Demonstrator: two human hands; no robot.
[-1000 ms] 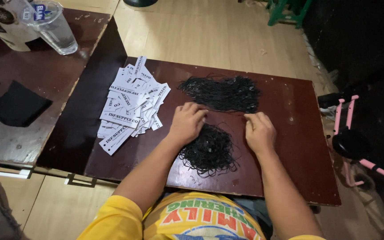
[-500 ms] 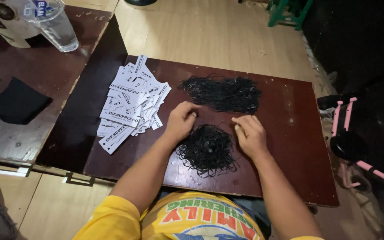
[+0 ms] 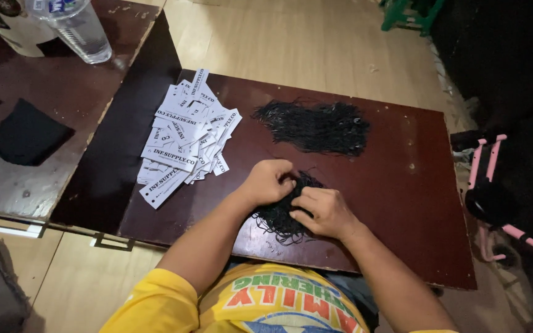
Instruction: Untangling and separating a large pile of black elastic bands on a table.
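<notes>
My left hand [image 3: 268, 182] and right hand [image 3: 323, 211] | grip closed on near string tangle [image 3: 282, 216] | far string bundle [image 3: 316, 126], white tags [image 3: 183, 139] apparently untouched on bench [image 3: 402, 203].

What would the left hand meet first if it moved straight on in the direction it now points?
Probably the right hand: the left hand points rightward over the near tangled pile of thin black cords, and the two hands look almost touching, though depth is unclear.

Dim, warm light; dark corners.
</notes>
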